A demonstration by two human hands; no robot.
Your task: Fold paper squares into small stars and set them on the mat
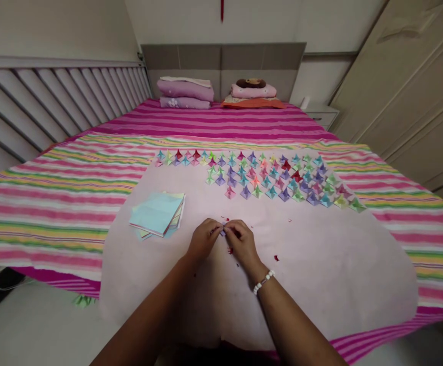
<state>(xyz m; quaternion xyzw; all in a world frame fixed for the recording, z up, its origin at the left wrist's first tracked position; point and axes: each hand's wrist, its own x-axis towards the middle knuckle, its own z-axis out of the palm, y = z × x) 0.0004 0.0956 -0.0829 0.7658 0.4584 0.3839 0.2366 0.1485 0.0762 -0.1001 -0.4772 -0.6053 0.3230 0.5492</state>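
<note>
My left hand (205,238) and my right hand (241,241) meet fingertip to fingertip over the pale mat. Between them they pinch a small folded piece of purple paper (223,232), mostly covered by the fingers. A beaded bracelet (264,282) circles my right wrist. Small red paper scraps (230,251) lie just below and around the hands. To the left rests a loose stack of square paper sheets (157,212), light blue on top. Beyond the hands, rows of small folded paper shapes (258,190) in many colours stand on the mat.
The pale mat (339,274) lies on a bed with a striped sheet (46,203). Folded bedding (185,91) is piled by the headboard (259,58). A white slatted rail (72,91) runs along the left; a wardrobe (415,91) stands at right. Green paper (84,301) lies below the bed's edge.
</note>
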